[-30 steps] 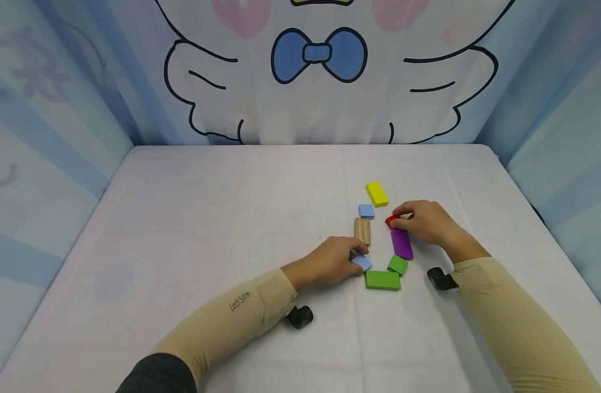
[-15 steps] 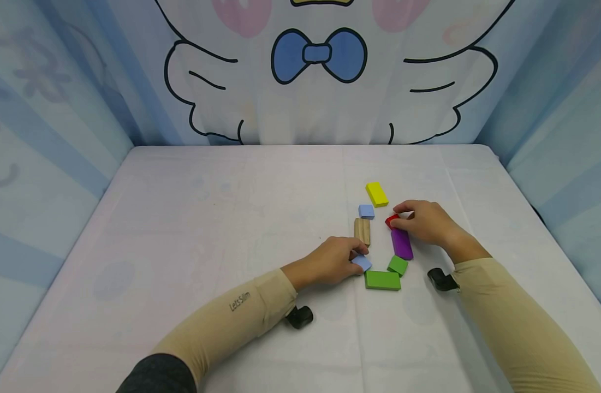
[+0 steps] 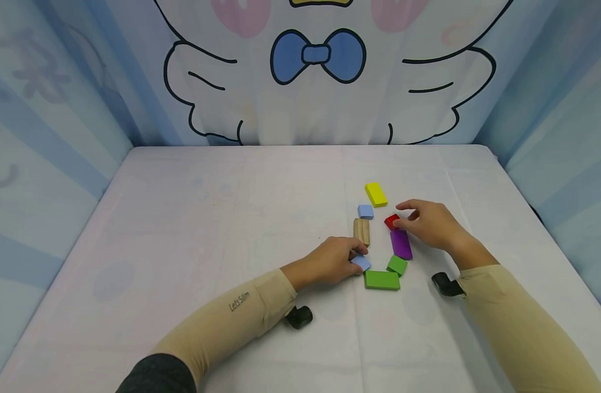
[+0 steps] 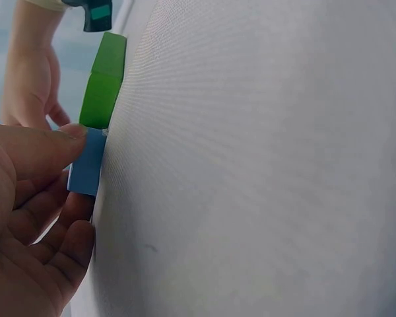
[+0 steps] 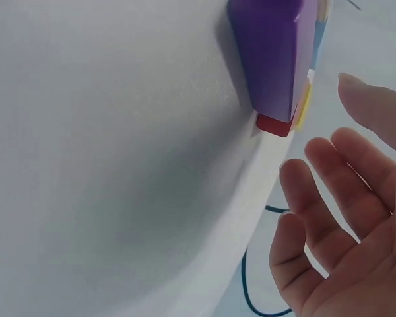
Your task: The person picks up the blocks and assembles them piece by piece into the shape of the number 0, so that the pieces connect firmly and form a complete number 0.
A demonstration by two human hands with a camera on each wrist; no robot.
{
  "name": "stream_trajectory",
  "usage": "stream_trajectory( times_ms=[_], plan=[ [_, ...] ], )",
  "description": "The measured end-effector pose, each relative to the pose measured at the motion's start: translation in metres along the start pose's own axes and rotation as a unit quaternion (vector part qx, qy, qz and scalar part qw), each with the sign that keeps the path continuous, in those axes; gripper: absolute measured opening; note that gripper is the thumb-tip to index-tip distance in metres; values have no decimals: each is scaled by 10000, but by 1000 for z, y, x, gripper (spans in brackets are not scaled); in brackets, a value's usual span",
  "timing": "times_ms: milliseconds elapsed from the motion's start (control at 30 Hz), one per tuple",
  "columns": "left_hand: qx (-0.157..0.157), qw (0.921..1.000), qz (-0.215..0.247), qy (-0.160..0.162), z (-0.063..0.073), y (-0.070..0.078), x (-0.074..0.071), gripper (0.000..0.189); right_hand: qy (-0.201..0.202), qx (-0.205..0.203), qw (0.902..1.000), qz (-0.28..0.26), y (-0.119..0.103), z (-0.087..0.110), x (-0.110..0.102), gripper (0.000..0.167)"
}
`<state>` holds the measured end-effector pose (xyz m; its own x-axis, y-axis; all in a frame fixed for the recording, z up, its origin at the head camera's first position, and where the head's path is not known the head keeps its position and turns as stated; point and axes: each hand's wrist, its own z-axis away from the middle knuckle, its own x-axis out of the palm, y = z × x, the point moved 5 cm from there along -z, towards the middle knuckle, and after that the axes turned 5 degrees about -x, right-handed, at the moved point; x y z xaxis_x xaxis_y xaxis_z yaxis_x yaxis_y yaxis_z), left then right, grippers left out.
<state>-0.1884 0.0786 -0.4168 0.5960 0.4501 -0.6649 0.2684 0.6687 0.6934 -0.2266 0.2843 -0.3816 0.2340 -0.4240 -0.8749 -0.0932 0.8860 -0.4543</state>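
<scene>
L hand pinched the nearer blue block, prob. light, stiff, smooth; best hold was its opp. sides. R hand was spread nr. red block.

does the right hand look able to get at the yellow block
Probably yes: the right hand holds nothing, and in the head view only cloth shows between it and the yellow block. The left hand pinches a light blue block nearer the person, out of the way.
</scene>
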Motion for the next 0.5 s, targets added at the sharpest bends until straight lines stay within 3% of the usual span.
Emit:
stream_trajectory(
  times_ms=[500],
  plan=[
    [30,10000,13,8,1,1,0,34,136,-220,9996,75,-6,24,2,51]
  ],
)
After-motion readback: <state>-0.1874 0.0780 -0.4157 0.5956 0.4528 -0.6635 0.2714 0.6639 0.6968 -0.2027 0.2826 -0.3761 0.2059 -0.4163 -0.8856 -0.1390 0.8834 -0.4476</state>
